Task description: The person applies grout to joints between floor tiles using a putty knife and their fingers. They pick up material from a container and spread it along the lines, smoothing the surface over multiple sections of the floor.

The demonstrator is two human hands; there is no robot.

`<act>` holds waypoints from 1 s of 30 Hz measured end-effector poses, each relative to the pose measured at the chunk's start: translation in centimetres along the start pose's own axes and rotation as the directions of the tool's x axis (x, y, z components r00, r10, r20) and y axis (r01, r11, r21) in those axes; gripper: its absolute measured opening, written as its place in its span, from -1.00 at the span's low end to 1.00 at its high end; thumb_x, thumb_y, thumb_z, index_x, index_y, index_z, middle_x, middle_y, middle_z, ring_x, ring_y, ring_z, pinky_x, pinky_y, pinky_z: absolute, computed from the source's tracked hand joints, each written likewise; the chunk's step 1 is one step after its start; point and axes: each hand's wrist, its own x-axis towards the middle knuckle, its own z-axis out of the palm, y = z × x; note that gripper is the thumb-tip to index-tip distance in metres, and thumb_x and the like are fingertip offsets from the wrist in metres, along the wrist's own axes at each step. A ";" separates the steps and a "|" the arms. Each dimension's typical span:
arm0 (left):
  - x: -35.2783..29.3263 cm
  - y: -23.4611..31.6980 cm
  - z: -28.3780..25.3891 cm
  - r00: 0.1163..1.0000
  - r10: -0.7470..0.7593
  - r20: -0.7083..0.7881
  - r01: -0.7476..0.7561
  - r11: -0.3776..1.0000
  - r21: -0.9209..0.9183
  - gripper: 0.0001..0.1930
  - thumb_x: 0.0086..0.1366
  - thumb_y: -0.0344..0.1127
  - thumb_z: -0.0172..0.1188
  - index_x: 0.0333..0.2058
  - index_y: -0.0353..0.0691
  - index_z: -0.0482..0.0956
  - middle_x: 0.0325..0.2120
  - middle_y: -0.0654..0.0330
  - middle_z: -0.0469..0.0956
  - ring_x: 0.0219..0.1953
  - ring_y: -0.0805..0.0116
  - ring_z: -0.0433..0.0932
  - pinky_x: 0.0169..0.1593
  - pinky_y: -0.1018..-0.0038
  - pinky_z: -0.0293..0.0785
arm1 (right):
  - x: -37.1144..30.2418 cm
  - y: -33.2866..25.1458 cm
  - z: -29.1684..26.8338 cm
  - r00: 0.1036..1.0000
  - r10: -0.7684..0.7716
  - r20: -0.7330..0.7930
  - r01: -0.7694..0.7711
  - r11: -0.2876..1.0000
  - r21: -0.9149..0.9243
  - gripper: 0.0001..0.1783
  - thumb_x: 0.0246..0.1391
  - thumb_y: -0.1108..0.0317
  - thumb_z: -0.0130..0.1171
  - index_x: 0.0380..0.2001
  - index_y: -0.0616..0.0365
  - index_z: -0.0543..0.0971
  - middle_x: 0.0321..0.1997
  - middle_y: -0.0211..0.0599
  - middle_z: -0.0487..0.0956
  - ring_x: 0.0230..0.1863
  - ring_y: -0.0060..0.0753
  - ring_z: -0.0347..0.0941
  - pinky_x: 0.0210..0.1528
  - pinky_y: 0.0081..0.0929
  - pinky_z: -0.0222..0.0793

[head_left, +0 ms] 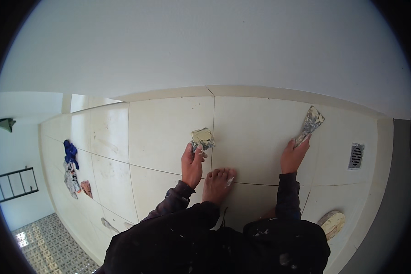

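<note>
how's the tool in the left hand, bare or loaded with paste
Loaded: a cream-coloured layer of paste covers most of the visible face of the tool in the left hand

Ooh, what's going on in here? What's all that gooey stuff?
A person with one bare foot in view is holding two smeared tools over pale floor tiles. The left grip has a flat tool thick with cream-coloured paste. The right grip has a scraper, its blade pointing toward the wall.

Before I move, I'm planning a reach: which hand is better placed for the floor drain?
Probably the right hand: nearer the drain, though holding a scraper. The left hand is farther off.
</note>
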 end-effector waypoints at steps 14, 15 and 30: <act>-16.1 -1.7 -14.4 0.741 -0.090 -0.666 -0.015 0.988 -0.151 -0.80 0.52 -0.20 0.00 -0.07 -0.18 0.44 -0.34 0.36 0.47 -0.34 0.62 0.44 -0.28 0.61 0.36 | -12.9 -16.7 16.4 0.952 0.134 0.277 -0.166 0.982 0.095 -0.03 0.24 0.50 0.06 0.37 0.53 -0.43 0.45 0.56 -0.20 0.48 0.39 -0.08 0.47 -0.15 0.05; -17.5 -2.2 -15.6 0.695 -0.077 -0.715 -0.001 0.994 -0.109 -0.80 0.52 -0.18 0.01 -0.06 -0.16 0.44 -0.32 0.37 0.47 -0.34 0.62 0.43 -0.26 0.61 0.36 | -14.0 -18.4 16.9 0.939 0.140 0.313 -0.198 0.967 0.161 -0.04 0.25 0.50 0.05 0.37 0.54 -0.41 0.45 0.53 -0.19 0.48 0.38 -0.09 0.44 -0.13 0.13; -17.9 -3.7 -19.1 0.572 -0.183 -0.799 -0.153 0.934 -0.323 -0.82 0.50 -0.17 0.03 -0.03 -0.06 0.42 -0.21 0.40 0.47 -0.28 0.63 0.39 -0.16 0.55 0.29 | -15.6 -15.0 10.8 0.779 0.246 0.577 -0.616 0.475 0.629 -0.82 0.34 0.42 -0.11 -0.05 0.10 0.20 -0.28 -0.37 0.34 -0.45 -0.53 0.30 -0.42 -0.43 0.33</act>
